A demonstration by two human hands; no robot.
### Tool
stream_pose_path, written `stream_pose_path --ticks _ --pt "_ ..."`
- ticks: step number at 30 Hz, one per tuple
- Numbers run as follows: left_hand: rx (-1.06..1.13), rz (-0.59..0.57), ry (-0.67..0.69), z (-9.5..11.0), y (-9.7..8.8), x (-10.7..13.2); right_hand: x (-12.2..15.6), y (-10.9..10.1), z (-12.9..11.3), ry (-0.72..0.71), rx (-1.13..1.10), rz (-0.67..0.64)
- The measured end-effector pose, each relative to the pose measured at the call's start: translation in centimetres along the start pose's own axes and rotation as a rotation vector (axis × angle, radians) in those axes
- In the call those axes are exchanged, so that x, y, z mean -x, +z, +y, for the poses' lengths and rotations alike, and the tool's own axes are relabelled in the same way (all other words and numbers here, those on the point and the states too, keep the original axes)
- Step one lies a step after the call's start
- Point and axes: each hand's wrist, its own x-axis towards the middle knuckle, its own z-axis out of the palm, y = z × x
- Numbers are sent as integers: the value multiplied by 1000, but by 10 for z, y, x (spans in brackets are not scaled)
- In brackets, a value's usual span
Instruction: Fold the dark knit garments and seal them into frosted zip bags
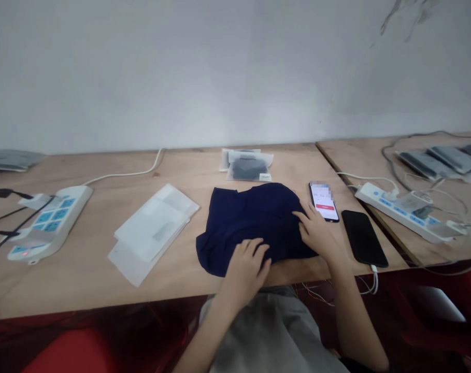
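Note:
A dark navy piece of clothing (251, 217) lies spread on the wooden table in front of me, its fabric a little rumpled. My left hand (247, 267) rests on its near edge, fingers slightly bent and apart. On the garment's right side lies my right hand (316, 230), with its fingers spread over the cloth and nothing gripped in them. Which kind of garment it is cannot be made out.
Left of the cloth lie frosted plastic bags (157, 223); behind it are packed bags (246, 167). A lit phone (325, 204) and a dark charging phone (363, 238) are at right. Power strips (54, 220) with cables sit on both sides, and a wall stands behind.

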Motion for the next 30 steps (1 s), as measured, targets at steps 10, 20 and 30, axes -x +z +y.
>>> stream_pose_path --ticks 10,20,30 --pt "455 -61 -239 23 -1 -11 17 -54 -58 244 -273 -69" --pt "1113 79 -711 -16 -17 -16 14 -35 -122 425 -1440 -153" --pt "826 240 -740 -76 -49 17 29 -10 -106 522 -1056 -58"
